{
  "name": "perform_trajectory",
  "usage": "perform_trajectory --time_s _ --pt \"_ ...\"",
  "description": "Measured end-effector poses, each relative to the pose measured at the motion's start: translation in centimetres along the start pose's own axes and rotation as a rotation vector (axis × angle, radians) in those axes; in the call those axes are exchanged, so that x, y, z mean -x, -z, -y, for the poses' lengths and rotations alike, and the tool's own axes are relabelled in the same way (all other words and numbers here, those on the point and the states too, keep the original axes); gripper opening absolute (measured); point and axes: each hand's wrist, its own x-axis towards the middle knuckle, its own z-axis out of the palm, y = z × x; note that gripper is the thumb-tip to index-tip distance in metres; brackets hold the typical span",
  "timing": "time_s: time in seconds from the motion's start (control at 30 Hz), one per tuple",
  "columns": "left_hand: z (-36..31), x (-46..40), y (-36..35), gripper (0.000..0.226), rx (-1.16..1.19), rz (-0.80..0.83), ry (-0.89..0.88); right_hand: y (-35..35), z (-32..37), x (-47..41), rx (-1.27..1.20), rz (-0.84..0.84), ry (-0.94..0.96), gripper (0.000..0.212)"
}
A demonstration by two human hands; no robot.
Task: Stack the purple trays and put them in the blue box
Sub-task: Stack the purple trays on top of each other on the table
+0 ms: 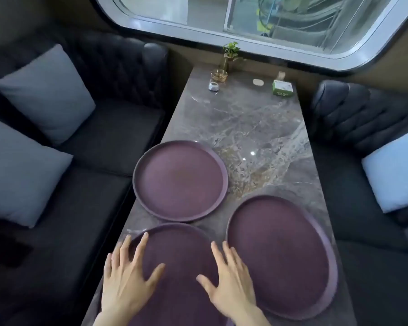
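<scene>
Three purple trays on the marble worktop (245,118), all lying flat and separate, none stacked yet. Far tray (180,181) sits at the left edge of the worktop; right tray (280,257) sits near the right edge; near tray (177,274) is closest to the person, its rim just beside the far tray's rim. Left hand (125,278) and right hand (231,281) both spread wide, fingers splayed, palms down over the near tray; cannot tell if they touch its surface or hover. Neither hand grips anything. Blue box not in view, so where the stack ends up is unknown from here. Judgement: task barely started, looks like the first pickup of the near tray. Left to do: stack all three, then carry them to the box. Small items and a plant (231,51) at the far end, well apart.
</scene>
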Motion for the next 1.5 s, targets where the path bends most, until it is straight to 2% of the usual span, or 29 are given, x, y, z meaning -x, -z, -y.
perform_trajectory --time_s 0.03,0.23,0.5,0.73,0.87,0.93,1.0,1.07,1.13,1.2,1.3,1.4,1.5 --pt "0.8 -0.5 -0.3 0.094 0.019 0.043 0.018 -0.4 0.1 -0.2 -0.021 0.040 -0.015 0.093" --pt "3.0 -2.3 -1.8 0.096 -0.029 0.091 0.031 -2.3 1.0 -0.9 0.041 -0.008 -0.117 0.082" --pt "2.1 -3.3 -2.8 0.121 -0.255 0.112 0.033 -3.0 0.9 -0.5 0.041 -0.072 -0.184 0.083" --pt "-1.5 -2.5 -4.4 0.115 -0.306 0.137 -0.044 -3.2 -2.2 0.9 0.015 -0.100 -0.305 0.083" --pt "-3.7 -1.3 -5.6 0.111 -0.322 0.144 -0.065 -2.2 -5.1 1.6 -0.062 -0.100 -0.294 0.080" --pt "-4.5 -0.9 -5.9 0.098 -0.285 0.089 -0.080 -1.3 -6.1 1.9 -0.194 -0.174 -0.291 0.070" --pt "-5.6 -1.1 -6.3 0.074 -0.236 -0.018 -0.168 -0.1 -7.6 2.1 -0.294 -0.364 -0.343 0.052" --pt "-8.0 -2.0 -6.5 0.061 -0.146 -0.071 -0.256 1.4 -10.1 2.0 -0.324 -0.585 -0.465 0.036" --pt "-11.8 -3.2 -6.7 0.052 -0.023 -0.073 -0.295 3.1 -13.8 2.0 -0.376 -0.694 -0.627 0.032" --pt "-16.1 -4.4 -7.1 0.052 0.094 -0.053 -0.302 4.8 -18.3 2.4 -0.426 -0.690 -0.795 0.038" --pt "-21.3 -6.2 -8.0 0.067 0.214 0.071 -0.292 6.6 -24.3 3.2 -0.437 -0.612 -0.972 0.055" --pt "-25.6 -7.5 -9.8 0.080 0.295 0.204 -0.224 7.7 -29.5 3.6 -0.513 -0.497 -1.022 0.074" --pt "-28.3 -8.3 -11.3 0.089 0.382 0.336 -0.105 7.9 -32.3 3.0 -0.719 -0.467 -1.018 0.082"
